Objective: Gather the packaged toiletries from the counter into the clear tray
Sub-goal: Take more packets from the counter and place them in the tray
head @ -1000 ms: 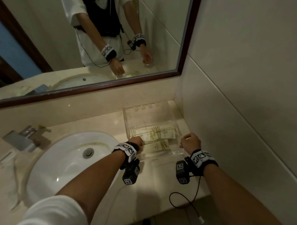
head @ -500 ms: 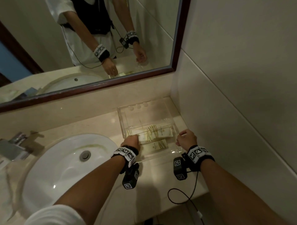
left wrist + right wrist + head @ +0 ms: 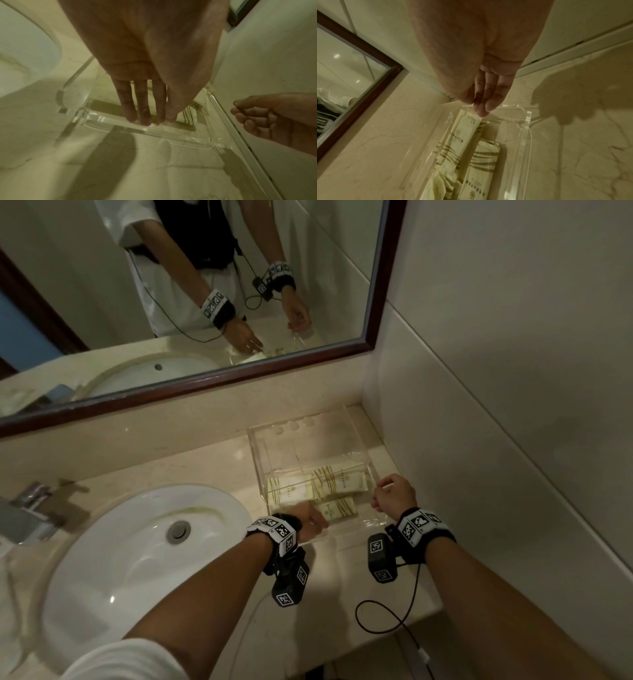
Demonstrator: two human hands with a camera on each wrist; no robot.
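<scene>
A clear tray (image 3: 254, 447) stands on the counter against the right wall. Several cream packets (image 3: 342, 482) with brown stripes lie inside it, also shown in the right wrist view as packets (image 3: 464, 136). My left hand (image 3: 313, 522) reaches over the tray's near left side with straight fingers (image 3: 144, 108); their tips touch the clear tray (image 3: 171, 134) above a packet. My right hand (image 3: 392, 494) hovers at the tray's right rim (image 3: 528, 119), loosely curled and holding nothing; in its own view the right hand (image 3: 481, 109) points down over a packet's end.
A white sink (image 3: 137, 559) lies left of the tray, with a metal faucet (image 3: 27, 508) at far left. A framed mirror (image 3: 205, 302) hangs behind and a tiled wall (image 3: 496, 405) stands close on the right. A black cable (image 3: 394, 618) hangs over the counter's front edge.
My left hand has slid right from the tray's left rim to over the near packet. The right hand stays by the right rim.
</scene>
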